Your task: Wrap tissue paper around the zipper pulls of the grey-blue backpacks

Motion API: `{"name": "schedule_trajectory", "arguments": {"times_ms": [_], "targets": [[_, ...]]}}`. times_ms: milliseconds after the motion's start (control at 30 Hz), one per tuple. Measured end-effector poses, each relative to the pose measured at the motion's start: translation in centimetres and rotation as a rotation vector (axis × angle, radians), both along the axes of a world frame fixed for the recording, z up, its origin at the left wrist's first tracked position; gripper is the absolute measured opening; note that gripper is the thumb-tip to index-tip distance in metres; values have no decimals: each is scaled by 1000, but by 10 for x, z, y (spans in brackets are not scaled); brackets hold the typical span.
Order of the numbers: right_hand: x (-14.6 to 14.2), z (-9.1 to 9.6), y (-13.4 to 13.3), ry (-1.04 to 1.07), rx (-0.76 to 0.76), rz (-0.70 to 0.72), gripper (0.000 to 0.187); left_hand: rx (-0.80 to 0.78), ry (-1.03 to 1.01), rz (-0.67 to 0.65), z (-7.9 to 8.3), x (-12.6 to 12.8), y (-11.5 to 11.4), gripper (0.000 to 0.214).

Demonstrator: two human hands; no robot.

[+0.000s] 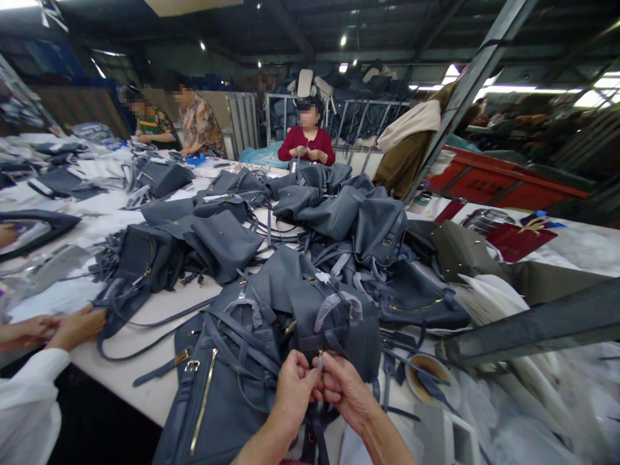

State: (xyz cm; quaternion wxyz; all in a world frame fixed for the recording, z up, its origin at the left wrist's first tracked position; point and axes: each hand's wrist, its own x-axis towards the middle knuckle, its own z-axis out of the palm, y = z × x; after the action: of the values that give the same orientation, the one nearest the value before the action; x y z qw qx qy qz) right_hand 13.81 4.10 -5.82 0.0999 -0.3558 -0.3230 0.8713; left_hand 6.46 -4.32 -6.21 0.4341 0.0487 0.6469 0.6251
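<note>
Pinching together at the near middle of the scene, your left hand and right hand meet fingertip to fingertip on a small fitting at the near edge of a grey-blue backpack. Both hands are closed in a fine grip on that fitting, thumbs and forefingers touching it from either side; neither hand is nearer than the other. The backpack lies directly beyond your hands, its long axis running from near to far, so the fitting sits at the end closest to you. A dark strap drops from it toward you between your wrists.

The backpack looks like soft, grained material, slumped rather than upright, with pale wrapping on its top loops and small gold hardware. What the fitting is exactly is too small to tell; it shows a gold glint.

Just to the left, touching it, lies a second bag with a long gold zip. To the right, near your right hand, a shallow dish holds something brown. A pile of bags of the same kind covers the white counter further off. At the near left, a co-worker's hands rest on a strap, and another person in a red top works at the far side
</note>
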Motion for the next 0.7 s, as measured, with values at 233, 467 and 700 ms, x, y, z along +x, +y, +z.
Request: {"name": "schedule_trajectory", "arguments": {"times_ms": [233,467,700], "targets": [[5,-15,3,6,38,-54,51,55,-141,-71,8,-2,-3,41],[2,-28,-5,59,-5,-139,55,-14,-164,-216,6,-3,-10,31],[11,-62,-3,68,94,-117,53,-8,1078,-196,65,-32,3,21]]}}
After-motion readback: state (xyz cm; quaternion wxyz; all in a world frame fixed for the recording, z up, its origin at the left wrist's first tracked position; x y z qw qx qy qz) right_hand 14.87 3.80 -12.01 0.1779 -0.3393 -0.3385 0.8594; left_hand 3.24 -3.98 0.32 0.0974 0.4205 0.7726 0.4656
